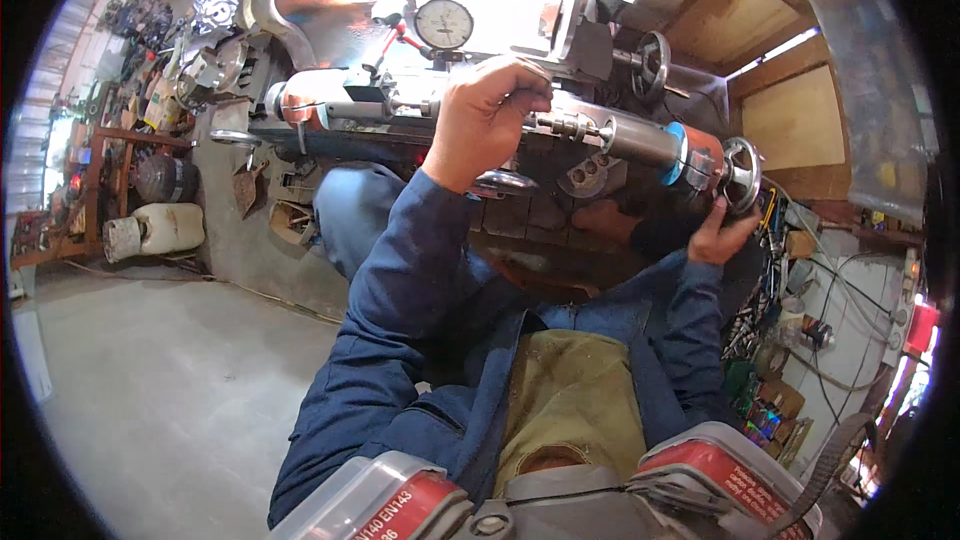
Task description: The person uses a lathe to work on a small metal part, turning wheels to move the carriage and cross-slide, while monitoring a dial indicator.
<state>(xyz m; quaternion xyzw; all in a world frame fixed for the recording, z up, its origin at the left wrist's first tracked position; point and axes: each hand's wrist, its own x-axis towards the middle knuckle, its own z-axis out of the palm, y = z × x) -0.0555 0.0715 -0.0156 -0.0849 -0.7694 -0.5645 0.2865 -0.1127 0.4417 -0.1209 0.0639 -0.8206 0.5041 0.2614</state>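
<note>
A slim stepped metal shaft [570,126] lies crosswise on a long machine, held at its right end by a grey cylindrical tailstock [645,143]. My left hand [492,112] is over the shaft's middle, its fingers curled closed; whatever they may pinch is hidden. My right hand [722,233] grips the lower rim of a silver handwheel [741,176] at the tailstock's right end. Just beyond my left hand stands a round white dial gauge [443,24], with a red-jointed arm [400,30] beside it. The shaft's left part runs behind my left wrist toward an orange-and-grey headstock [310,100].
Another handwheel [652,65] stands at the back right, and one [505,182] sits low under my left forearm. A white gas cylinder [165,230] lies on the floor at left. Tools [760,290] crowd the right side. Wooden panels [795,120] close off the far right.
</note>
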